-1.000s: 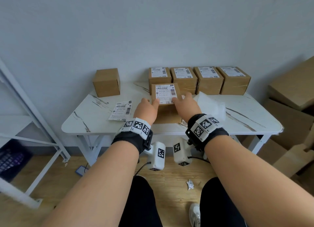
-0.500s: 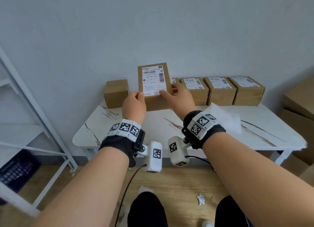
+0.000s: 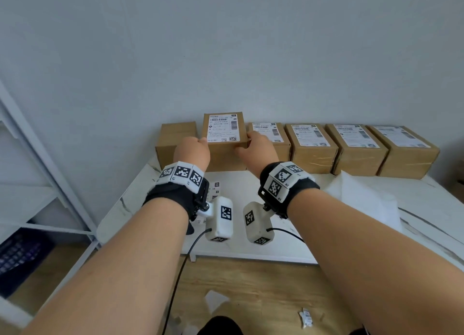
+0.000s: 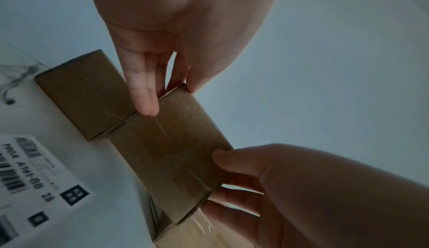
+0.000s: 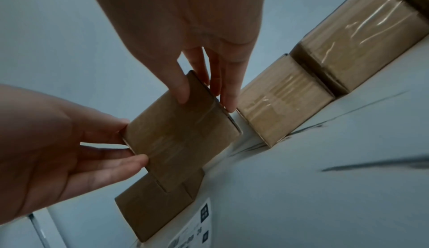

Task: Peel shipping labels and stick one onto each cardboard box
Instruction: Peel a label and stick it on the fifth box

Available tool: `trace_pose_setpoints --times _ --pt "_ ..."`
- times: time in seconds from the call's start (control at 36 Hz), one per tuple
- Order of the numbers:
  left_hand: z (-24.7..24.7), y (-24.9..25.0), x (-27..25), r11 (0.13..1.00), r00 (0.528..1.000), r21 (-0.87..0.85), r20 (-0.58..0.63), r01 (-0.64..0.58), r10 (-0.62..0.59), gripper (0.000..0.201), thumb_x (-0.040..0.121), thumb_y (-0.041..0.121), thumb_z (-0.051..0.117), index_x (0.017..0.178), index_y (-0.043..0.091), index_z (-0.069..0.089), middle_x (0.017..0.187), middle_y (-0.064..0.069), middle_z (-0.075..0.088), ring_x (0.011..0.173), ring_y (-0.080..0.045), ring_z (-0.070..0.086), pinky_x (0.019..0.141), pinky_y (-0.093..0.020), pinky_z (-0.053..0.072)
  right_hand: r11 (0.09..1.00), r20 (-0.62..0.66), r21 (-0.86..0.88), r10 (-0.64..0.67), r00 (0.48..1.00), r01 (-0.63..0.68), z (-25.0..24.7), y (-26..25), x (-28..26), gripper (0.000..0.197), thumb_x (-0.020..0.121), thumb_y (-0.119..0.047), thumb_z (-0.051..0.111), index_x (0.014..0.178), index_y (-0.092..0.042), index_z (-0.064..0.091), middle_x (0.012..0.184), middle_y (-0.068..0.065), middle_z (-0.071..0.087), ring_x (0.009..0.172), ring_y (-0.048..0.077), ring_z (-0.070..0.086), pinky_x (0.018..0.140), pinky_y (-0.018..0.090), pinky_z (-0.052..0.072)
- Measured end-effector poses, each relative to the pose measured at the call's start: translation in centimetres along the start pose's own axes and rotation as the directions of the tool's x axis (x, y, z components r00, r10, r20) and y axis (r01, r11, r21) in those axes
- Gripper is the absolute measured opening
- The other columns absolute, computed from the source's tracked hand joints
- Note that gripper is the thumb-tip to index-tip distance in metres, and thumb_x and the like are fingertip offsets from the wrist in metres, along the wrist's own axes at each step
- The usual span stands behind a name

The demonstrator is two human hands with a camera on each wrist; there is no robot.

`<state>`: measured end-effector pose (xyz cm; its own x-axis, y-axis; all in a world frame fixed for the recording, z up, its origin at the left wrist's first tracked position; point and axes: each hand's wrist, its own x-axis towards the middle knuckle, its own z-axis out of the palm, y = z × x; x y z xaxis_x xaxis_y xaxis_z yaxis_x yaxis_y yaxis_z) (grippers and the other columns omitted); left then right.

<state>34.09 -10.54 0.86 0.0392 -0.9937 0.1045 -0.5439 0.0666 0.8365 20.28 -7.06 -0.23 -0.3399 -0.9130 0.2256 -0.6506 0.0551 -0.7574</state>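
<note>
Both hands hold a labelled cardboard box (image 3: pixel 226 156) at the back of the white marble-look table (image 3: pixel 251 247). My left hand (image 3: pixel 192 151) pinches its left side, thumb on top and fingers (image 4: pixel 144 94) below. My right hand (image 3: pixel 256 146) grips the right side, thumb (image 5: pixel 181 86) on the front face. The box hangs just above the table, between a plain unlabelled box (image 3: pixel 173 139) and a row of labelled boxes (image 3: pixel 311 146). A loose shipping label (image 4: pixel 34 178) lies flat on the table, mostly hidden behind my left wrist in the head view.
Crumpled white backing paper (image 3: pixel 364 201) lies on the table's right side. A grey metal rack (image 3: pixel 37 184) with a dark crate (image 3: pixel 17 254) stands to the left. Paper scraps (image 3: pixel 306 319) lie on the wooden floor. The wall is right behind the boxes.
The labelled box rose from the table's front, went back toward the wall and came down level with the row. I have stepped closer to the table.
</note>
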Motion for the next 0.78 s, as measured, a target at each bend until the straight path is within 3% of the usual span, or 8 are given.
trace_pose_setpoints --times 0.08,0.22,0.36,0.47,0.56,0.64,0.72,0.78 --pt "0.5 -0.1 1.1 0.997 0.997 -0.007 0.032 0.073 -0.072 0.037 0.099 0.031 0.039 0.11 0.005 0.063 0.097 -0.018 0.069 0.091 -0.033 0.067 0.089 -0.043 0.053 0.998 -0.003 -0.064 0.016 1.0 -0.016 0.6 0.4 1.1 0.025 0.083 -0.016 0.057 0.107 -0.012 0.061 0.108 0.007 0.058 0.084 0.021 0.059 0.068 0.03 0.047" --pt "1.5 -0.4 2.7 0.988 0.986 0.03 0.058 0.153 -0.155 0.038 0.099 0.029 0.038 0.114 0.002 0.061 0.1 -0.02 0.069 0.094 -0.035 0.067 0.09 -0.043 0.053 0.988 0.001 -0.143 0.062 0.998 -0.062 1.4 1.2 2.5 0.02 0.083 -0.017 0.057 0.102 -0.01 0.06 0.106 0.008 0.058 0.083 0.023 0.059 0.064 0.029 0.042" --pt "2.4 -0.6 3.6 0.99 0.988 0.05 0.079 0.13 -0.133 0.039 0.099 0.026 0.036 0.113 -0.001 0.061 0.106 -0.021 0.068 0.099 -0.036 0.065 0.092 -0.043 0.051 0.985 -0.003 -0.156 0.075 0.997 -0.074 1.5 1.3 3.0 0.02 0.085 -0.009 0.051 0.103 -0.008 0.059 0.1 0.01 0.064 0.087 0.027 0.062 0.067 0.028 0.044" --pt "2.1 -0.1 3.1 0.985 0.991 0.149 0.09 0.085 -0.099 0.035 0.099 0.011 0.035 0.119 -0.007 0.057 0.12 -0.022 0.061 0.112 -0.036 0.057 0.09 -0.037 0.045 0.985 0.0 -0.157 0.068 0.998 -0.067 1.5 0.8 3.1 0.021 0.087 -0.006 0.049 0.105 -0.007 0.059 0.102 0.011 0.064 0.086 0.026 0.059 0.068 0.028 0.042" --pt "1.6 0.7 2.3 0.978 0.985 0.207 0.167 0.013 -0.048 0.031 0.095 0.0 0.039 0.121 -0.007 0.056 0.126 -0.019 0.058 0.115 -0.031 0.056 0.091 -0.03 0.044 0.982 0.04 -0.177 0.067 0.997 -0.059 1.3 0.2 2.9 0.036 0.089 -0.002 0.046 0.123 -0.006 0.056 0.119 0.014 0.061 0.1 0.027 0.059 0.08 0.032 0.049" --pt "1.5 0.4 2.8 0.99 0.977 0.137 0.206 0.033 -0.061 0.034 0.096 0.002 0.037 0.123 -0.007 0.055 0.126 -0.023 0.056 0.116 -0.036 0.055 0.096 -0.038 0.046 0.985 0.047 -0.155 0.078 0.996 -0.07 0.9 -0.3 2.6 0.049 0.091 0.0 0.042 0.139 -0.009 0.045 0.133 0.014 0.054 0.114 0.03 0.057 0.092 0.037 0.05" --pt "0.5 0.1 2.8 0.999 0.985 0.04 0.169 0.019 -0.026 0.038 0.095 0.002 0.033 0.127 0.0 0.054 0.125 -0.019 0.058 0.112 -0.036 0.057 0.097 -0.042 0.047 0.991 0.04 -0.106 0.08 0.996 -0.076 0.6 -1.0 2.5 0.053 0.09 0.001 0.04 0.142 -0.012 0.043 0.134 0.013 0.054 0.109 0.032 0.061 0.089 0.043 0.054" --pt "-0.4 -0.4 3.1 1.0 0.995 0.017 0.096 -0.01 0.008 0.043 0.095 0.004 0.033 0.133 0.01 0.052 0.133 -0.01 0.054 0.118 -0.031 0.054 0.096 -0.032 0.044 0.993 0.032 -0.112 0.051 0.998 -0.047 0.6 -1.7 2.6 0.051 0.09 0.0 0.041 0.14 -0.012 0.045 0.129 0.013 0.057 0.102 0.029 0.062 0.081 0.038 0.055"
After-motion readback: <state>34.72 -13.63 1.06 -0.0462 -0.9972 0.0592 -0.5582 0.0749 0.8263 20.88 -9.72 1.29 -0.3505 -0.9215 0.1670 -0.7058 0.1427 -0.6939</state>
